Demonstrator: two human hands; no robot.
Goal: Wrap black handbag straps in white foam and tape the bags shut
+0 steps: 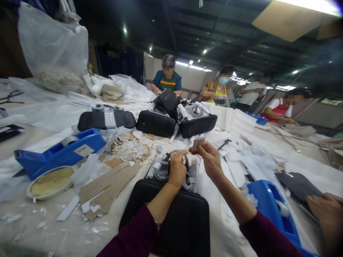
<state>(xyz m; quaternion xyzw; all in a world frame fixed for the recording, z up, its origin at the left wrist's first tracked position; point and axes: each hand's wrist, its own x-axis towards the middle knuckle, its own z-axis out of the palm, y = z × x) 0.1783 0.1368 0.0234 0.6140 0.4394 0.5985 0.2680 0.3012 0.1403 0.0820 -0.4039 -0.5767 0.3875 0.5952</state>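
Both hands meet over the far end of a black bag [171, 214], which lies on the near middle of the table [66, 237] in front of the person. The right hand [210, 159] pinches a small pale card [198, 143] between thumb and fingers, holding it up and clear of the bag, seemingly so that its near edge is free for the other hand. The left hand [177, 167] is curled in close from the left, fingertips gathered just beside the card; whether they grip a thin cord or nothing is too blurred to tell.

Pale wrapping [160, 170] surrounds the parts at the bag's far end, probably to guard them from scratches. A blue tape dispenser [57, 151] stands on the left and another blue dispenser [273, 203] on the right, presumably to keep tape within reach. The heap of pale cords [132, 145] and the cardboard pieces [109, 185] lie left of the bag, which leaves the middle to the hands. Farther off sit more black bags [155, 123], perhaps grouped there to save near space. At the right edge, a co-worker's hand [318, 205] rests on a dark flat panel [294, 182].
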